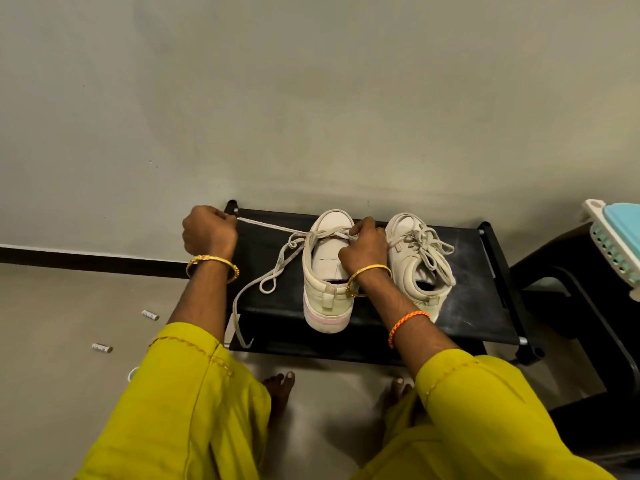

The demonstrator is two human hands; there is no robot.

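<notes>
Left hand [209,233] sits off the bench's [478,271] far-left corner, fingers clenched round the lace [270,225]. The lace end is buried in the fist. From there the lace runs taut to the shoe [327,271].

Right hand [365,251] lies over the shoe's upper eyelets, fingers curled and pinching the lace where it crosses. The fingertips are mostly hidden behind the knuckles, and the wrist covers the shoe's right side.

The shoe stands mid-bench, heel toward the person and close to the near edge. The slack lace loops to its left, and one tail hangs over the near-left edge.

A second shoe [415,268] stands just beside it on the right, laces loosely tied, its near heel cut by the forearm.

The bench backs against the wall [311,98], with bare surface at its right end. A dark chair [571,306] crowds the right side. A pale basket [616,244] is cut off by the frame.

Open floor [69,306] lies to the left, with two small cylinders [150,314] too small to identify. Bare feet [280,386] rest below the near edge.
</notes>
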